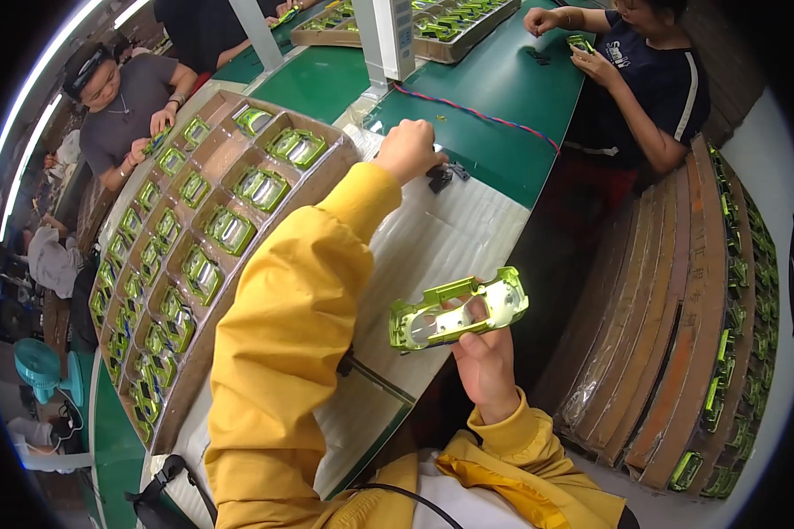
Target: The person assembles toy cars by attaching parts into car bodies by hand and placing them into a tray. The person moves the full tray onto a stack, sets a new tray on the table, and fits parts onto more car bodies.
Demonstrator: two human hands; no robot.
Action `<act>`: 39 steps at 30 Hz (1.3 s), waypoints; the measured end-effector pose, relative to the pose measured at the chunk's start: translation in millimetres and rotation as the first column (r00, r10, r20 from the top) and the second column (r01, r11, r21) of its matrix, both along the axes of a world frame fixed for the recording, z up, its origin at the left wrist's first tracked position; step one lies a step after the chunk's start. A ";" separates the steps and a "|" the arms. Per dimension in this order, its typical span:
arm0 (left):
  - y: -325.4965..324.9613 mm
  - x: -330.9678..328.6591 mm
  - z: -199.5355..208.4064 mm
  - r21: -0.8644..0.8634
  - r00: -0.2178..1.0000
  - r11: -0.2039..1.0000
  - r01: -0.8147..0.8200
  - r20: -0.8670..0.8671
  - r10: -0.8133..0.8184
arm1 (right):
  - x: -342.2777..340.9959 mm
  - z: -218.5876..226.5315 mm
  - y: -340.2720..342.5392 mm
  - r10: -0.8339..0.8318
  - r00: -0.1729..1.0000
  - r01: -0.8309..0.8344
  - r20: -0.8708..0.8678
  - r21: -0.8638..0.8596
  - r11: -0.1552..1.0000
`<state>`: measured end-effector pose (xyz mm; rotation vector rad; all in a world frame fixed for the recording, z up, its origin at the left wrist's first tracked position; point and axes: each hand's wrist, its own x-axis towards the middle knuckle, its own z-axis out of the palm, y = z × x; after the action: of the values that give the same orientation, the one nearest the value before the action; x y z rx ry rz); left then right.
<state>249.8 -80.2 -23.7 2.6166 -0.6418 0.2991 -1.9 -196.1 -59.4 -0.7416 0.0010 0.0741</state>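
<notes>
Left hand (408, 148), upper centre, bunched beside black parts (452, 177), grip untellable; haste might scatter them. Right hand (487, 370), right of centre, holds green shell (450, 319) one-sidedly; could slip.

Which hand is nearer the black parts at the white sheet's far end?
Left. The left hand is close beside the black parts; the right hand is farther off, lower in view, holding a green shell.
</notes>
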 end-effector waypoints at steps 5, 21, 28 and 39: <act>12.1 -1.9 1.2 0.056 0.972 0.997 0.044 -0.233 -0.030 | -1.0 1.4 -3.9 0.017 0.999 -0.014 -0.042 0.055 0.998; 94.1 -101.3 38.6 0.055 0.732 0.739 0.672 -0.208 -0.649 | -6.3 8.6 5.4 0.037 0.999 -0.036 0.027 -0.028 0.999; 106.1 -112.3 40.6 0.319 0.785 0.717 0.620 -0.264 -0.561 | -8.7 2.1 4.9 0.074 0.984 -0.056 0.163 -0.117 0.992; 74.1 -231.4 51.6 -0.441 0.899 0.897 -0.015 -0.400 -0.182 | -15.9 15.3 24.7 0.073 0.990 -0.038 0.123 -0.264 0.964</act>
<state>18.4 -6.1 27.8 2.1107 -0.4653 -0.1572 -17.8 -171.4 -44.0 -1.0099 -0.1393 0.0796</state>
